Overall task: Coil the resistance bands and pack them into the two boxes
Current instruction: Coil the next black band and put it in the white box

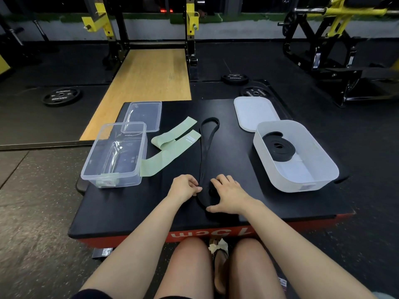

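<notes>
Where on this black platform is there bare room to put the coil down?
Bare patches: the near left corner, in front of the clear box, and the strip between the black band and the white box. Crowded: the middle left, where green bands sprawl, and around both hands.

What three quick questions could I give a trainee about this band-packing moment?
1. True or false: the white box already holds a coiled black band.
2. Which band are the left hand and right hand working on: A green band, B long black band?
3. Fill in: the clear box has its lid lying ___ it.

Key: 1 true; 2 B; 3 behind.
</notes>
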Demonstrator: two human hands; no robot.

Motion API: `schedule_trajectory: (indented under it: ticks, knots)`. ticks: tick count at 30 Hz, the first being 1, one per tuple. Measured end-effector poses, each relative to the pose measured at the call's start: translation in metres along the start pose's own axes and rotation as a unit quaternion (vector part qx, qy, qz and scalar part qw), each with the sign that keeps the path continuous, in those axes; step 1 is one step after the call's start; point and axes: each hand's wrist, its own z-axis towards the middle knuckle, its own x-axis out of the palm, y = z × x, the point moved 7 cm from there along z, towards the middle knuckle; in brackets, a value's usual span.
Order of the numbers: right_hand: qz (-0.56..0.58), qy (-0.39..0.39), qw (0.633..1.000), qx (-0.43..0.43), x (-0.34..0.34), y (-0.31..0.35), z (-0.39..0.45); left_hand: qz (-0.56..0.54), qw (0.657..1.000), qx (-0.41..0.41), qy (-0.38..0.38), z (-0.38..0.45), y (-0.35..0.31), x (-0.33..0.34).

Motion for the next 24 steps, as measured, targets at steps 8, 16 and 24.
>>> schedule_trajectory:
  ticks: [8,16,24]
  knots:
    - [-0.006,0.066,0.996,-0.057,-0.006,-0.007,0.007,0.004,1.000,-0.003,0.017,0.004,-0.001,0.003]
    - [0.008,0.095,0.991,-0.090,-0.009,-0.011,0.009,0.019,0.999,0.030,0.016,0.004,-0.006,0.005]
    - [-0.015,0.040,0.999,-0.010,-0.007,-0.014,-0.004,0.023,1.000,0.018,0.009,0.005,-0.005,0.009]
